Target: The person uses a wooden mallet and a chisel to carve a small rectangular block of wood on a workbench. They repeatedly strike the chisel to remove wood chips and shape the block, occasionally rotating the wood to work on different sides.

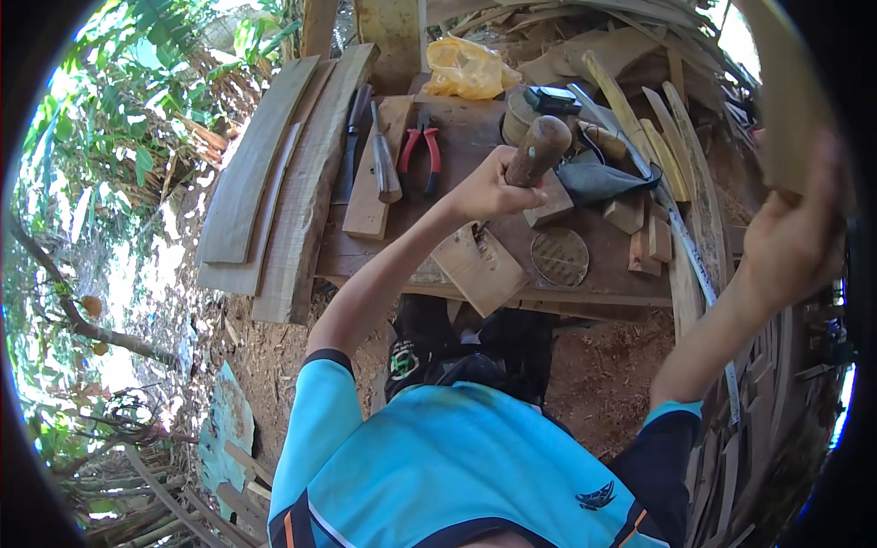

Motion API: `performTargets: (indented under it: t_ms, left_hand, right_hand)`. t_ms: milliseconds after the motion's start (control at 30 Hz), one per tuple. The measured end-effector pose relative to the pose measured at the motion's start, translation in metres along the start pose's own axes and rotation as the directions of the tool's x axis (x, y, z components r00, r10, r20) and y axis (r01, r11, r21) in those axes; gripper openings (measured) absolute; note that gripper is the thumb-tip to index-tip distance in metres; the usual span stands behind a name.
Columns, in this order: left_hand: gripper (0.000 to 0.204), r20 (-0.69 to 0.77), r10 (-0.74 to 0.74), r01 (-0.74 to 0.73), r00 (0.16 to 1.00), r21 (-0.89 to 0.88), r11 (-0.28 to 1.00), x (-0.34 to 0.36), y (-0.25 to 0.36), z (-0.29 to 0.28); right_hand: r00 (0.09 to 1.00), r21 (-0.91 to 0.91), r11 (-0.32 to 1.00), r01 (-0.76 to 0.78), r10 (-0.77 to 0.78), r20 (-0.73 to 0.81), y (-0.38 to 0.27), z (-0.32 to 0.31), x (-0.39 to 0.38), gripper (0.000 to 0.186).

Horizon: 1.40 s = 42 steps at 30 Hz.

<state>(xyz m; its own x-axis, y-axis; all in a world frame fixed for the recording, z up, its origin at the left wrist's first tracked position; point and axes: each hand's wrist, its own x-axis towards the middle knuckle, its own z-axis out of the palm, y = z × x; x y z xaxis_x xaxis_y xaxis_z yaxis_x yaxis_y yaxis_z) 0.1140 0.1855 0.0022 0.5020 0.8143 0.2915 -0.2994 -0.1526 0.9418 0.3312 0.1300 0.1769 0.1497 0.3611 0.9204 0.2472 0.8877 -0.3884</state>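
My left hand (498, 187) is closed around a thick round wooden handle (539, 151), its blunt end facing up; any blade below is hidden. Just beneath and nearer to me, a pale wooden block (480, 274) lies at the bench's near edge, with a rough cut hollow in its far side. Raised high at the right, my right hand (790, 233) grips a flat piece of wood (781, 91), partly cut off by the picture's rim. A wooden disc (559, 257) lies right of the block.
On the bench (466, 137) lie red-handled pliers (421, 155), a chisel-like tool (385, 160) on a plank, and a dark-handled blade (353, 137). A yellow plastic bag (468, 68) sits at the back. Long boards (260, 173) flank the left; offcuts (626, 215) and a grey cloth (603, 178) lie right.
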Motion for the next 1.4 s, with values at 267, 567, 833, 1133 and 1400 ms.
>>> performTargets:
  t_ms: [267,567,833,1133,1400]
  left_hand:
    - [0.012,-0.286,0.104,-0.082,0.953,0.086,0.993,-0.006,-0.005,-0.003]
    - [0.022,-0.757,-0.074,-0.292,0.65,-0.339,0.894,-0.015,0.003,-0.053]
    - [0.021,-0.582,0.091,-0.291,0.808,-0.26,0.921,-0.025,0.003,-0.031]
    - [0.019,-0.491,0.205,-0.318,0.847,-0.158,0.935,-0.021,0.002,-0.009]
    - [0.021,-0.378,0.271,-0.271,0.885,0.056,0.961,-0.024,0.001,0.002]
  right_hand:
    - [0.965,-0.147,0.964,-0.223,0.239,0.107,0.018,0.038,-0.096,0.038]
    - [0.768,-0.179,0.747,-0.64,0.63,-0.117,0.033,0.03,-0.268,0.039]
    - [0.652,-0.016,0.657,-0.753,0.744,-0.144,0.019,0.031,-0.267,0.037]
    - [0.65,-0.057,0.649,-0.758,0.746,-0.145,0.009,0.02,-0.255,0.036]
    - [0.673,-0.073,0.669,-0.74,0.731,-0.116,0.008,0.018,-0.254,0.036]
